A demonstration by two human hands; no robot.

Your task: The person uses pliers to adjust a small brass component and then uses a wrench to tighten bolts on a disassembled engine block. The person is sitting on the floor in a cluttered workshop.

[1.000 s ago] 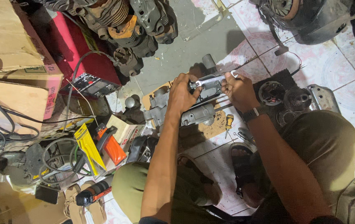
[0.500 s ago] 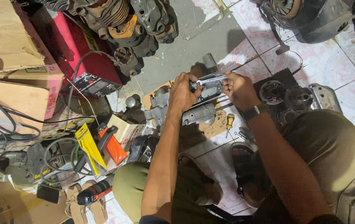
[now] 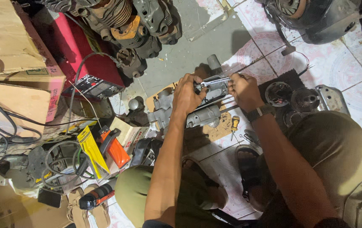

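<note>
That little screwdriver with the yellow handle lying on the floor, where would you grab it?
By the yellow handle, from above: the screwdriver lies flat and alone on the brown board beside the grey engine casing, handle end uppermost in view, thin shaft pointing toward the person.

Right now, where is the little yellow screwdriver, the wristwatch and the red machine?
yellow screwdriver (image 3: 234, 123), head view, on its handle.
wristwatch (image 3: 260, 112), head view, on its strap.
red machine (image 3: 92, 69), head view, on its red top.

One head camera looks steeply down from above. It sits fairly near, both hands' fingers just above centre frame.
</note>
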